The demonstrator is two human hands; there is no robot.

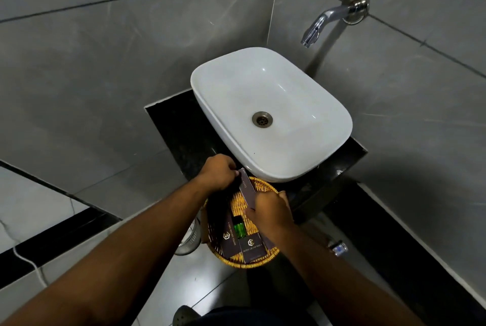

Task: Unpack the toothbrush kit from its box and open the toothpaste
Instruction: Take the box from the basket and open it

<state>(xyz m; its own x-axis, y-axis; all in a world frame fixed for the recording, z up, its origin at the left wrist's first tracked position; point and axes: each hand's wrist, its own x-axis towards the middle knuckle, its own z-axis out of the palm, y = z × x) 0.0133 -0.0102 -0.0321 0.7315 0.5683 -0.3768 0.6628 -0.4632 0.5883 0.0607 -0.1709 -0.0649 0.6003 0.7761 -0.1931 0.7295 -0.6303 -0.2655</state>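
Both hands grip the slim dark box (248, 188) over the wicker basket (265, 260) at the surface's front edge, left hand (218, 173) pinching its far end, right hand (268, 211) steadying the near end, apparently to open it.

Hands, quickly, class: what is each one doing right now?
Left hand: closed on the far end of the dark box.
Right hand: closed on the near end of that box.

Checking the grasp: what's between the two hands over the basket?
Head view: the slim dark box spans the gap. Left hand holds its far end, right hand its near end, above the wicker basket.
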